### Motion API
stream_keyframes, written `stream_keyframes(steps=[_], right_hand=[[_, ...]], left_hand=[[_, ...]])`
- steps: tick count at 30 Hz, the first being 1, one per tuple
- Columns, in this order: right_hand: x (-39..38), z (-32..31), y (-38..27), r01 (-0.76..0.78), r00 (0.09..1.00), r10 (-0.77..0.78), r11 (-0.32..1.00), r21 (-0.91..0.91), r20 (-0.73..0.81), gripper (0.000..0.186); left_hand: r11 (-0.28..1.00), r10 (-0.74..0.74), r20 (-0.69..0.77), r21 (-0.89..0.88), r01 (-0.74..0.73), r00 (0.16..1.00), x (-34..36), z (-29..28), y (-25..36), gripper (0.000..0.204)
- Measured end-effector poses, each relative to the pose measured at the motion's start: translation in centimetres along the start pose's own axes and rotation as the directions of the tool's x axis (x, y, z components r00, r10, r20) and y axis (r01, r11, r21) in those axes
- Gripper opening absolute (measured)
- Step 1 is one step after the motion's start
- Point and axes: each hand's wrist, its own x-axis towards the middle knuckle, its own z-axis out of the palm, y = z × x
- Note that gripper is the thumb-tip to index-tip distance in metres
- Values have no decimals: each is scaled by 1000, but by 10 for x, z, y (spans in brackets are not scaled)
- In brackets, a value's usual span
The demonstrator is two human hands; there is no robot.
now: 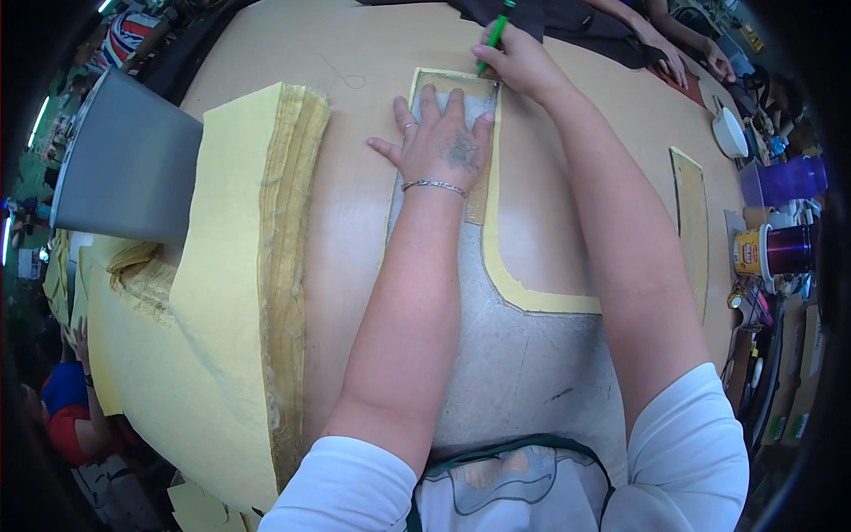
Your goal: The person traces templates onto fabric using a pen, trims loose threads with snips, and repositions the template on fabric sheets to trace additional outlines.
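Observation:
My left hand (443,146) lies flat with its fingers spread, pressing on the narrow far arm of a large grey pattern template (523,372). Yellow fabric (532,300) shows as a thin border along the template's edges, so the template rests on top of it. My right hand (525,66) is closed around a green pen (496,35), held upright. Its tip is beside the template's far right corner, close to the yellow border; whether it touches cannot be made out. A brown strip (477,199) runs along the template's right side, partly under my left hand.
On the left sits a thick stack of yellow fabric (230,195), with a grey bin (133,151) behind it. Dark cloth (585,27) and another person's hands (665,58) are at the far side. At right lie a narrow template (690,204), a white bowl (729,133) and purple containers (789,182).

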Motion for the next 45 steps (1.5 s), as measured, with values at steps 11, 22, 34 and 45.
stream_keyframes(steps=[11, 22, 34, 45], right_hand=[[-23, -16, -2, -111, 991, 84, 951, -289, -103, 18], [-55, 11, 15, 13, 867, -2, 1000, 20, -499, 16], [-158, 29, -40, 320, 908, -395, 869, -379, -140, 16], [-268, 19, -64, 326, 945, -328, 936, -130, 1, 18]], left_hand=[[1000, -1, 41, 10, 0, 999, 2, -5, -2, 46], [1000, -19, 26, -21, 20, 999, 2, -5, 2, 45], [999, -2, 13, -43, 3, 1000, 5, -2, -2, 45], [998, -18, 48, 57, 16, 999, 9, -2, 2, 46]])
